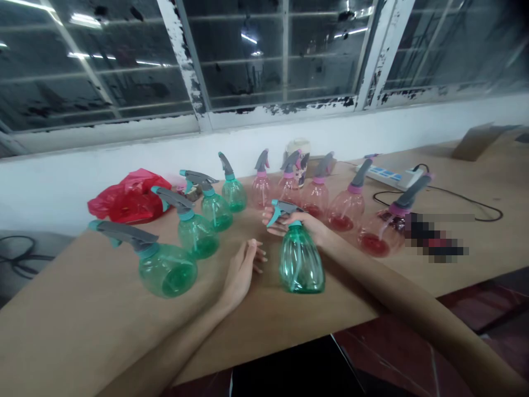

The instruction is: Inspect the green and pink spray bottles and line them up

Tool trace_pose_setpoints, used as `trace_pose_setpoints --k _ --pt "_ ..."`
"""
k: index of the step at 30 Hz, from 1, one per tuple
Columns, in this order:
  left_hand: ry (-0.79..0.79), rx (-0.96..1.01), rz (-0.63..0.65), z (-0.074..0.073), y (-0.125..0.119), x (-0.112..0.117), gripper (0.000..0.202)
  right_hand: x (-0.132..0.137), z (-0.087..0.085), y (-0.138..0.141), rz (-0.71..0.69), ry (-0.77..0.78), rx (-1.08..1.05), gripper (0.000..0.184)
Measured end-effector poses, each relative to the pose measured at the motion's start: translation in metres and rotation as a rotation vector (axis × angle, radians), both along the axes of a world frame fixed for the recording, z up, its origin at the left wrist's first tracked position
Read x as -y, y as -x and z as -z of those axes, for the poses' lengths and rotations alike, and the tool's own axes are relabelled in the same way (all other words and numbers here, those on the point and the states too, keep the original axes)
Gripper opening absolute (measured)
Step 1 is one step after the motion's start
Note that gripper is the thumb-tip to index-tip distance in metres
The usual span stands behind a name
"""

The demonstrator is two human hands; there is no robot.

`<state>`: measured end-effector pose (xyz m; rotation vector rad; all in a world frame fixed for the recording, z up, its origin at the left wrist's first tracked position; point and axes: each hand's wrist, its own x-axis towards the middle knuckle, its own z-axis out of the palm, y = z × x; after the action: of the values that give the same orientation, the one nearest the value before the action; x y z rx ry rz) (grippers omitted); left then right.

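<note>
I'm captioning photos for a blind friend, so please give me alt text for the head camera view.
A person's right hand holds a green spray bottle by its neck at a brown table, the empty left hand nearby. Four more green bottles stand at left and five pink ones at centre and right, with a red plastic bag behind.

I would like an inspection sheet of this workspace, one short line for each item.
Surface: brown table, bearing the bottles.
Job's things: held green spray bottle; four green spray bottles standing at left; five pink spray bottles at right.
Clutter: red plastic bag; patterned container behind pink bottles; brown box far right; pixelated dark item, unidentifiable.
Hands: right hand grips the held bottle's neck; left hand open, holding nothing.
Cables: black cable beside white power strip; dark cable loops beyond table's left edge.
Surroundings: white wall, windows with peeling frames, dark red floor.
</note>
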<state>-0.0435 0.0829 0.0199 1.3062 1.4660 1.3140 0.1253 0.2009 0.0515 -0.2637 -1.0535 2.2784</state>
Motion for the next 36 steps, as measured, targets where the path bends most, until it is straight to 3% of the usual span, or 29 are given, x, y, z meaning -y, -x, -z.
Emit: trace_pose_setpoints --k 5,9,16,21,29,32,36 --pt "0.005 -0.106 0.045 -0.003 0.011 -0.005 0.031 0.015 0.012 -0.001 -0.071 0.103 0.052 0.035" --pt "-0.048 -0.186 -0.014 -0.006 0.021 -0.008 0.026 0.024 0.013 -0.002 -0.106 0.147 0.064 0.034" --pt "-0.05 -0.188 -0.059 -0.008 0.025 -0.01 0.028 0.009 0.016 -0.009 0.002 0.114 -0.009 0.021" --pt "-0.041 -0.173 -0.04 -0.007 0.025 -0.011 0.027 0.009 0.02 -0.008 0.057 0.201 -0.008 0.004" --pt "-0.006 -0.211 -0.023 -0.006 0.024 -0.011 0.027 0.013 0.021 -0.004 0.048 0.232 0.047 0.015" --pt "-0.014 -0.394 -0.036 -0.007 0.025 -0.008 0.026 0.012 0.024 -0.002 0.029 0.235 0.056 0.024" --pt "-0.1 -0.821 -0.032 -0.008 0.026 -0.005 0.027 0.011 0.026 -0.001 0.094 0.265 0.058 0.024"
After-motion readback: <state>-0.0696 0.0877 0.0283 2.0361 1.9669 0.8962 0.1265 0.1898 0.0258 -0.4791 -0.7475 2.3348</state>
